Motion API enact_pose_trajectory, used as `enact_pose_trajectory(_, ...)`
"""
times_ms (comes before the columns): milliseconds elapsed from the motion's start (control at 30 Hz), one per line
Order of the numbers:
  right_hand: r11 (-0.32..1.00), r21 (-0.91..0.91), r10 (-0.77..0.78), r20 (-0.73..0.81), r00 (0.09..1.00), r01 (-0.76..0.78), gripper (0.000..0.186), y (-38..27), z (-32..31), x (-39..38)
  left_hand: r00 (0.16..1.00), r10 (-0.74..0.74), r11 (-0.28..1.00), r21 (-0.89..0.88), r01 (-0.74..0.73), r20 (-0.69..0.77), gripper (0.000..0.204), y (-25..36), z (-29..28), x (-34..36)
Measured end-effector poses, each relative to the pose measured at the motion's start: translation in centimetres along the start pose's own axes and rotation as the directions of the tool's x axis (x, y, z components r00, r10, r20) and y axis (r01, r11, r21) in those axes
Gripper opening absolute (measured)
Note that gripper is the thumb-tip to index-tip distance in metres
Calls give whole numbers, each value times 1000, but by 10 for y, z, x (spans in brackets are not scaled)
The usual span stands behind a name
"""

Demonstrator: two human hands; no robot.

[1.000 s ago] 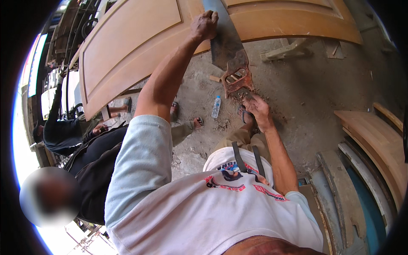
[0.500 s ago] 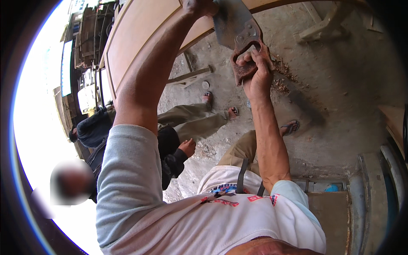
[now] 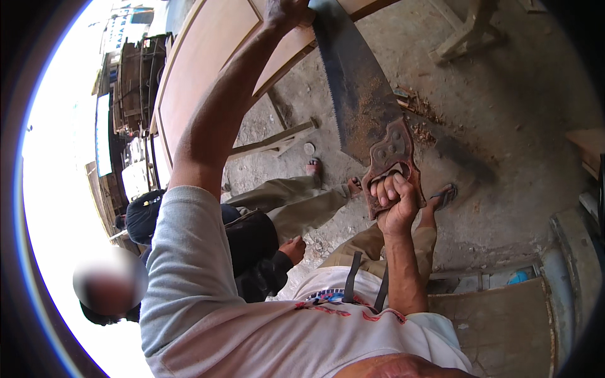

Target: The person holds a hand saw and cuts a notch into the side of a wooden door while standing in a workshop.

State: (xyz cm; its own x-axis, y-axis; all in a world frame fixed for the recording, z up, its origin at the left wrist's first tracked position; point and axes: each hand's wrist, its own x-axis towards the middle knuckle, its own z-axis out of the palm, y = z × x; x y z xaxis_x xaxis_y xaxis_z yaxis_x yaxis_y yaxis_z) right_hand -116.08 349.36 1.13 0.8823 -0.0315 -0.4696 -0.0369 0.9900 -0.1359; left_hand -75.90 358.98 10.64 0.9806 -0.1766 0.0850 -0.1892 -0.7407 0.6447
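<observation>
My right hand is closed around the worn brown wooden handle of a handsaw. Its wide dark blade slants up to the edge of a light brown wooden panel with raised trim, with the toothed side facing left. Sawdust clings to the blade near the handle. The blade's far end runs out of the picture at the top. At the panel's edge, just left of the blade, is my left hand. Its fingers are mostly hidden at the upper rim, so their grip does not show.
Another person in dark clothing stands close on my left. Wooden supports show below the panel, and a wooden trestle stands at the far right. Wood shavings lie on the concrete floor. A brown board is near my right side.
My right hand has drawn the saw back toward my body, so much more of the blade shows. My left hand stays near the panel edge. The person beside me has shifted slightly.
</observation>
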Motion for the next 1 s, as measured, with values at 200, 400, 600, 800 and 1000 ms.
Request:
enact_pose_trajectory(200, 986, 49, -163, 82, 983, 160, 3, 28, 58, 98, 960, 253, 965, 107, -240, -123, 38, -27, 10, 15)
enact_pose_trajectory(400, 992, 74, -102, -6, 995, 102, 30, 48, 60, 61, 997, 78, 996, -37, -78, 4, 32, -29, -2, 3)
enact_pose_trajectory(600, 989, 42, -141, -49, 989, 143, 25, 61, 58, 40, 969, 222, 975, 43, -218, -107, 34, -43, 12, 21)
enact_pose_trajectory(800, 979, 69, -199, 109, 974, 192, 24, 59, 95, 119, 978, 203, 977, 66, -200, -37, 35, -28, -3, 22)
enact_pose_trajectory(1000, 997, 36, -62, -62, 996, 65, 26, 70, 22, 4, 993, 91, 995, 52, -87, -79, 37, -21, -3, 11)
